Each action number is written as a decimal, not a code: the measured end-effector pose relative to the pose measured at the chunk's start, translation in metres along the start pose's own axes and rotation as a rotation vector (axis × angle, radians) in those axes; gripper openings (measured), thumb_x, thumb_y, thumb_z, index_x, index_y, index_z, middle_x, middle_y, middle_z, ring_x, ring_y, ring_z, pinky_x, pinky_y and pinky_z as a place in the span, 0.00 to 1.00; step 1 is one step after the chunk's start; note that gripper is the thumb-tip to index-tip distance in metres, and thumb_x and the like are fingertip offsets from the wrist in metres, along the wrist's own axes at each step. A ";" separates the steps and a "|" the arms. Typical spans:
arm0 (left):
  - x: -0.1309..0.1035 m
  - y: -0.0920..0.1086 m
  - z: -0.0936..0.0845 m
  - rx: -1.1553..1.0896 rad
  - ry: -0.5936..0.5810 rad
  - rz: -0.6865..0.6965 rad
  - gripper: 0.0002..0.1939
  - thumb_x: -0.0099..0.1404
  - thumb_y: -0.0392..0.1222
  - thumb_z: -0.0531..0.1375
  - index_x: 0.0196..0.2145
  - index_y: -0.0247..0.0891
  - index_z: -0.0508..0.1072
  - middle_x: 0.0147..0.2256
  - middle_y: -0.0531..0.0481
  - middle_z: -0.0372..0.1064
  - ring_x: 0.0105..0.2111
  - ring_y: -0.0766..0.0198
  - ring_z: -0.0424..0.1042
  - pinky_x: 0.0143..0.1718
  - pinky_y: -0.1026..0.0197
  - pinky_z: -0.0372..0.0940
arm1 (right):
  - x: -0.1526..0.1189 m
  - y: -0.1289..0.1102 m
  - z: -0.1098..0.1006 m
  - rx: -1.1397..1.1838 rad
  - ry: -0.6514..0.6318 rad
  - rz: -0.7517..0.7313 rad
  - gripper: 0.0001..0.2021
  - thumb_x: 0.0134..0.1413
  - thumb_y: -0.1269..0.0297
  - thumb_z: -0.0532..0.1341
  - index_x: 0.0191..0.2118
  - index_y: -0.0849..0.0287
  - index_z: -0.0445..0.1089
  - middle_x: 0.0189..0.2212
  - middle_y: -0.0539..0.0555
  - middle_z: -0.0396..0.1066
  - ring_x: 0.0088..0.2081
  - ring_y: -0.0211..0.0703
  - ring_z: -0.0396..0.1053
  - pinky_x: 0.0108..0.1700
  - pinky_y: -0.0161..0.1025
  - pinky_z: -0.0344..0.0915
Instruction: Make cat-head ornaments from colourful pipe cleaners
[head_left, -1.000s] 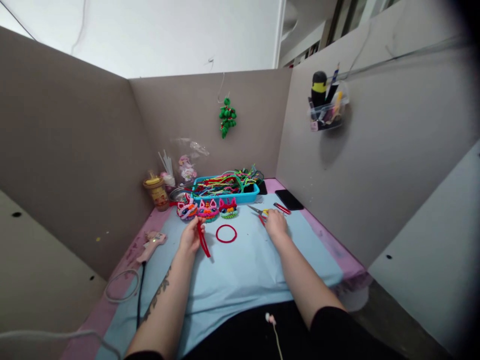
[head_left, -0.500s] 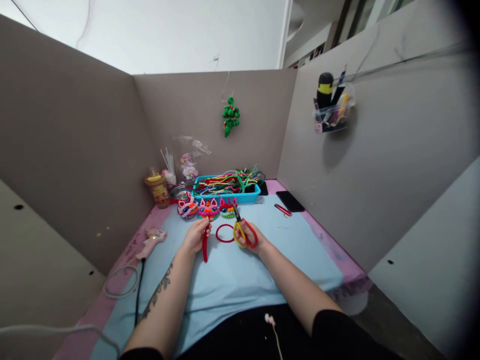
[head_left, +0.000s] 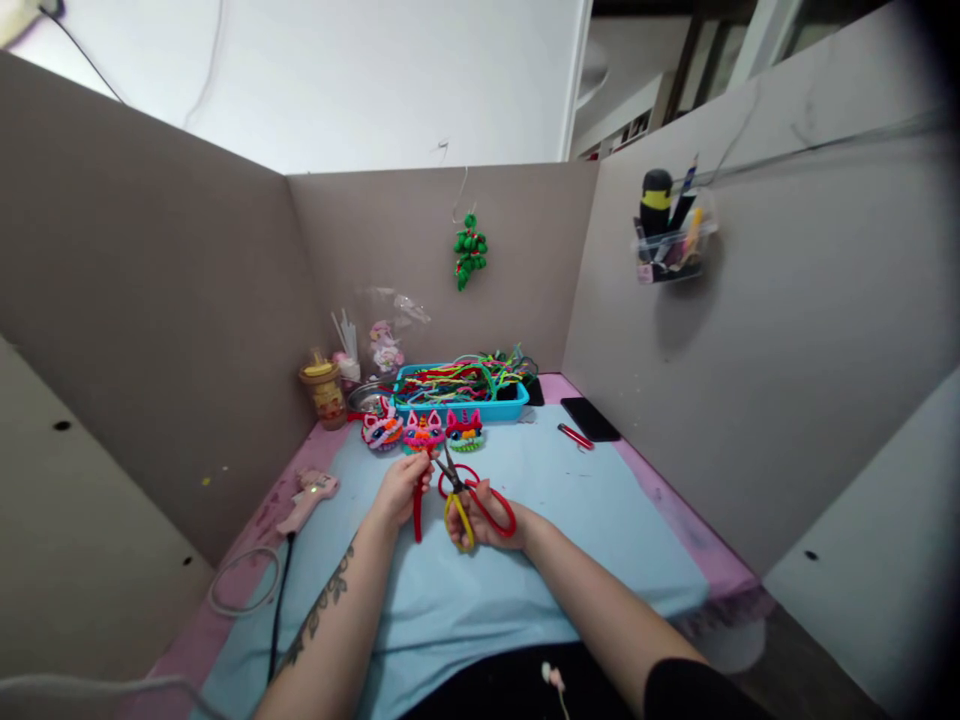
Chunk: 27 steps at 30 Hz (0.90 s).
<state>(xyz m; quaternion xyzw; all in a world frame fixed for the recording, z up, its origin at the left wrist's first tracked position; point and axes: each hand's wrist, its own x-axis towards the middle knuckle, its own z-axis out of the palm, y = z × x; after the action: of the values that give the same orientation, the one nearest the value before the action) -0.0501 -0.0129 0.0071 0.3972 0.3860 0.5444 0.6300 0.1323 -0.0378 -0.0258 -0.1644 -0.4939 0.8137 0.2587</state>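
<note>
My left hand (head_left: 405, 487) is closed in a pinch on a red pipe cleaner strip (head_left: 418, 518), which hangs down below the fingers. In my right hand (head_left: 487, 518) is a pair of scissors (head_left: 456, 484) with one yellow and one red handle. The handles are spread and the blades stand apart, their tips pointing up and left close to my left fingertips. A red ring (head_left: 469, 468) lies on the cloth behind the scissors, partly covered by them. Just beyond my hands sit three colourful fuzzy animal heads (head_left: 424, 431) in a row.
A blue tray (head_left: 495, 411) of coloured pipe cleaners stands at the back. Left of it is a drink cup (head_left: 325, 395); nearer lies a pink corded tool (head_left: 307, 500). A phone (head_left: 590, 419) and a red cutter (head_left: 575, 436) lie right. Partition walls enclose the table.
The scissors have opened and swung left toward my left hand, their blades now tilted left. My left hand still pinches the red strip. The whole view has shifted slightly.
</note>
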 end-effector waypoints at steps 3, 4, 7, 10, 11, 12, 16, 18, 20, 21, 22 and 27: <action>-0.001 0.001 0.001 0.008 0.003 0.002 0.20 0.46 0.49 0.68 0.30 0.29 0.73 0.20 0.55 0.60 0.17 0.77 0.54 0.16 0.72 0.48 | 0.001 0.000 -0.001 0.011 0.028 0.008 0.40 0.31 0.25 0.48 0.32 0.63 0.62 0.28 0.55 0.66 0.30 0.39 0.66 0.29 0.34 0.59; -0.001 0.001 0.001 0.009 0.004 0.001 0.20 0.46 0.49 0.68 0.30 0.29 0.73 0.20 0.55 0.60 0.17 0.76 0.54 0.16 0.72 0.48 | 0.001 0.000 -0.001 0.016 0.037 0.014 0.40 0.30 0.24 0.48 0.31 0.62 0.62 0.27 0.54 0.66 0.30 0.39 0.66 0.29 0.33 0.59; -0.002 0.001 0.002 0.018 0.001 -0.002 0.20 0.46 0.49 0.68 0.31 0.29 0.73 0.20 0.55 0.61 0.17 0.76 0.55 0.16 0.71 0.48 | 0.000 -0.002 0.001 0.029 0.049 0.033 0.40 0.30 0.25 0.49 0.31 0.62 0.62 0.27 0.53 0.65 0.30 0.39 0.66 0.29 0.33 0.59; -0.002 0.000 0.002 0.054 -0.018 0.009 0.20 0.46 0.50 0.67 0.31 0.30 0.74 0.20 0.54 0.61 0.17 0.75 0.55 0.17 0.70 0.49 | 0.000 -0.003 0.002 0.032 0.052 0.036 0.40 0.30 0.25 0.48 0.31 0.62 0.62 0.27 0.53 0.65 0.29 0.38 0.67 0.29 0.33 0.59; -0.003 0.000 0.002 0.072 -0.025 0.013 0.20 0.47 0.50 0.67 0.31 0.30 0.74 0.20 0.54 0.61 0.17 0.74 0.55 0.17 0.70 0.49 | 0.000 -0.003 0.001 0.031 0.051 0.034 0.40 0.31 0.25 0.48 0.31 0.62 0.62 0.27 0.53 0.65 0.29 0.38 0.67 0.29 0.33 0.59; -0.003 0.000 0.002 0.093 -0.030 0.015 0.19 0.47 0.50 0.67 0.29 0.30 0.73 0.19 0.54 0.61 0.17 0.74 0.55 0.17 0.70 0.49 | 0.000 -0.002 0.001 0.030 0.048 0.031 0.40 0.31 0.25 0.48 0.31 0.62 0.63 0.26 0.54 0.65 0.29 0.39 0.67 0.29 0.33 0.60; -0.005 -0.001 0.004 0.176 -0.059 0.026 0.17 0.49 0.50 0.65 0.21 0.31 0.70 0.16 0.55 0.59 0.16 0.74 0.54 0.18 0.69 0.48 | 0.003 0.002 -0.006 0.046 0.036 0.031 0.40 0.28 0.24 0.50 0.31 0.62 0.63 0.27 0.54 0.66 0.29 0.39 0.67 0.29 0.33 0.61; -0.007 -0.001 0.005 0.234 -0.095 0.035 0.17 0.50 0.50 0.65 0.19 0.31 0.69 0.15 0.55 0.58 0.16 0.74 0.54 0.18 0.69 0.47 | 0.004 0.004 -0.009 0.061 0.043 0.032 0.40 0.28 0.25 0.50 0.31 0.62 0.64 0.28 0.54 0.66 0.28 0.39 0.67 0.29 0.33 0.61; -0.009 -0.001 0.007 0.301 -0.126 0.025 0.17 0.51 0.50 0.64 0.19 0.31 0.69 0.14 0.55 0.57 0.15 0.74 0.53 0.18 0.69 0.47 | 0.005 0.005 -0.010 0.065 0.054 0.026 0.40 0.28 0.25 0.50 0.31 0.63 0.64 0.28 0.54 0.66 0.28 0.39 0.67 0.29 0.34 0.61; -0.009 -0.001 0.007 0.334 -0.139 0.015 0.17 0.51 0.50 0.64 0.19 0.31 0.70 0.14 0.55 0.57 0.15 0.74 0.53 0.17 0.68 0.46 | 0.005 0.005 -0.010 0.061 0.054 0.023 0.40 0.29 0.25 0.50 0.32 0.63 0.64 0.28 0.54 0.66 0.28 0.39 0.67 0.29 0.34 0.61; -0.010 -0.001 0.007 0.363 -0.151 0.006 0.17 0.50 0.50 0.64 0.19 0.31 0.70 0.14 0.55 0.58 0.15 0.74 0.53 0.17 0.68 0.46 | 0.004 0.005 -0.010 0.056 0.051 0.021 0.40 0.30 0.25 0.49 0.32 0.63 0.64 0.28 0.54 0.66 0.28 0.39 0.67 0.29 0.34 0.61; -0.009 -0.004 0.006 0.482 -0.178 0.051 0.17 0.52 0.51 0.63 0.22 0.31 0.73 0.15 0.54 0.59 0.15 0.73 0.53 0.18 0.67 0.46 | 0.002 0.001 -0.007 0.072 0.051 0.039 0.42 0.33 0.24 0.43 0.32 0.64 0.64 0.27 0.56 0.66 0.29 0.39 0.66 0.30 0.36 0.61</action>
<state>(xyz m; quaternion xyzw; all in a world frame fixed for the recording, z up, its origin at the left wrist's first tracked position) -0.0441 -0.0222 0.0056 0.5918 0.4377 0.4152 0.5346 0.1342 -0.0325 -0.0298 -0.1851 -0.4545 0.8313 0.2611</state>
